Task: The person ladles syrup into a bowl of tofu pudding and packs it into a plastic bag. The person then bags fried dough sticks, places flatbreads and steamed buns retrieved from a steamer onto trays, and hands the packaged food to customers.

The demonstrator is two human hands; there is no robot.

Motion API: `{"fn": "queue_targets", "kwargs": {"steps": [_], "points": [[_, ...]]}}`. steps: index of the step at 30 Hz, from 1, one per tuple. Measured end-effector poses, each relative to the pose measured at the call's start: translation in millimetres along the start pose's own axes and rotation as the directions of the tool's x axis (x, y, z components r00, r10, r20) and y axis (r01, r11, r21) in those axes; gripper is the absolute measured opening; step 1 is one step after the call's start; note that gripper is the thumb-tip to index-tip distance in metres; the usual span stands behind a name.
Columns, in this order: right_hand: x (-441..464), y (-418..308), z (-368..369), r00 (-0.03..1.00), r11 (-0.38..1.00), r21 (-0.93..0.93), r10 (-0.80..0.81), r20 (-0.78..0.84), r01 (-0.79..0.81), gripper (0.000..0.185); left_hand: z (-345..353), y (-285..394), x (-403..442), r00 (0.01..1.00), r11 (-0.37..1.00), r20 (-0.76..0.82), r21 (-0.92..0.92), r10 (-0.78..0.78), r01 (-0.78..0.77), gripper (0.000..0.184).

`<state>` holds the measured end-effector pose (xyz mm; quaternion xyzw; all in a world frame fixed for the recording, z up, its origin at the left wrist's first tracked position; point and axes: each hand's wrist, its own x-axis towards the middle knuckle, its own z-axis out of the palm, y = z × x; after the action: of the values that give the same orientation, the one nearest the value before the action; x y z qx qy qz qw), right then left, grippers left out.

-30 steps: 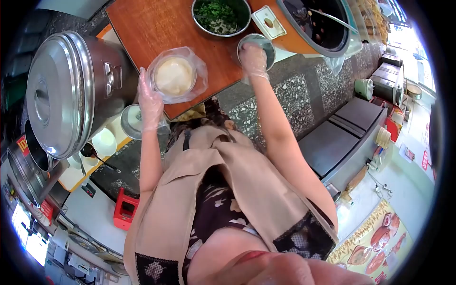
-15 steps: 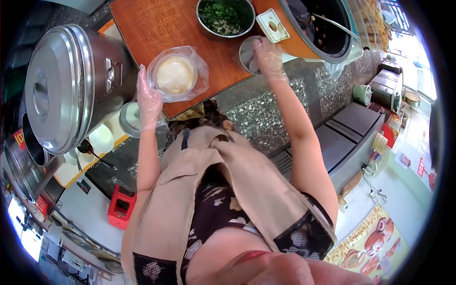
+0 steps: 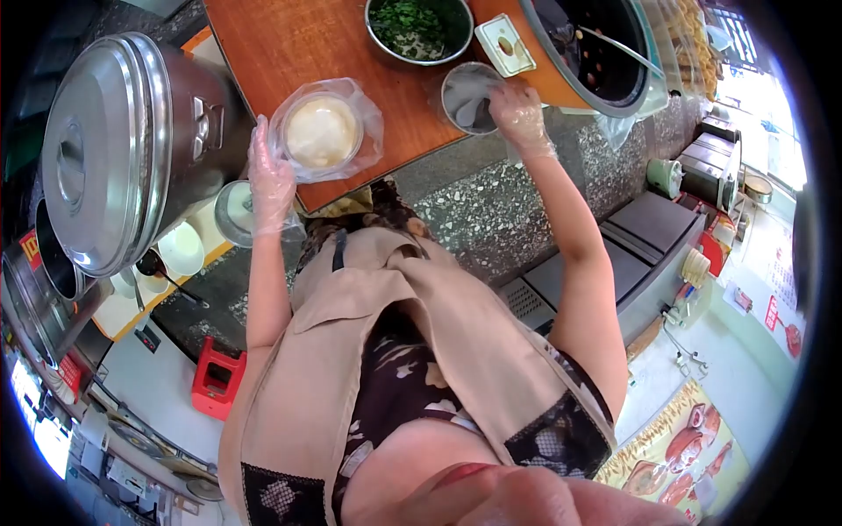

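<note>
Honestly, the counter corner is the big worry: the bagged bowl sits near it, so a bump from the left hand, fingers open and close against the bag, could tip it. Also, the metal cup is by the edge; the right hand, fingers curled, could snag it. Can't tell if they're gripping anything.

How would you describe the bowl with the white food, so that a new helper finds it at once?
Start at the reddish-brown wooden table, next to the big lidded steel pot. At the table's near side, by the person's left hand, is a round bowl of smooth, whitish food. Unlike the metal bowl of chopped greens, it has a clear plastic bag around it.
</note>
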<state>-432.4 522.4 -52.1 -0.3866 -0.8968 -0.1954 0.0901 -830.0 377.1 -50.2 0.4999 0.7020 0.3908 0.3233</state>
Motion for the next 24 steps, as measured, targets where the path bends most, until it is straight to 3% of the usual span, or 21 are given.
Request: {"fn": "queue_targets", "kwargs": {"steps": [2, 4, 7, 9, 12, 15, 19, 24], "points": [[-2.1, -2.2, -2.9, 1.0, 1.0, 0.004, 0.003, -0.014, -0.003, 0.002, -0.8, -1.7, -1.2, 1.0, 0.997, -0.003, -0.067, -0.024, 0.024, 0.067], [-2.5, -3.8, -7.4, 1.0, 1.0, 0.005, 0.005, -0.028, -0.005, 0.002, 0.6, -13.2, 0.8, 0.999, 0.998, -0.001, 0.049, 0.034, -0.034, 0.067], [-2.6, -8.8, -11.7, 0.995, 0.993, 0.067, 0.092, 0.037, -0.094, 0.003, -2.0, -7.3, -0.8, 1.0, 0.999, 0.007, 0.043, 0.016, -0.016, 0.066], [0.9, -9.4, -15.7, 0.961, 0.98, 0.164, 0.062, 0.268, -0.109, 0.004, -2.7, -10.9, -2.1, 1.0, 0.997, 0.003, 0.073, 0.03, -0.03, 0.066], [13.0, -22.8, -24.2, 0.947, 0.944, 0.289, 0.065, 0.314, -0.16, 0.005, -3.6, -16.2, -2.1, 0.999, 0.992, 0.003, 0.116, 0.047, -0.047, 0.066], [15.5, -30.7, -5.0, 0.93, 0.982, 0.176, -0.001, 0.367, -0.068, 0.008, -4.2, -17.0, -3.3, 0.999, 0.988, 0.008, 0.142, 0.052, -0.053, 0.066], [14.1, -32.9, 3.4, 0.93, 0.987, 0.141, 0.021, 0.368, -0.078, 0.01, -4.8, -19.9, -2.9, 0.999, 0.993, -0.002, 0.111, 0.048, -0.048, 0.066], [19.4, -30.8, 1.6, 0.907, 0.957, 0.215, 0.094, 0.411, -0.196, 0.01, -9.2, -14.5, -2.5, 0.999, 0.983, 0.005, 0.179, 0.044, -0.044, 0.066]]}}
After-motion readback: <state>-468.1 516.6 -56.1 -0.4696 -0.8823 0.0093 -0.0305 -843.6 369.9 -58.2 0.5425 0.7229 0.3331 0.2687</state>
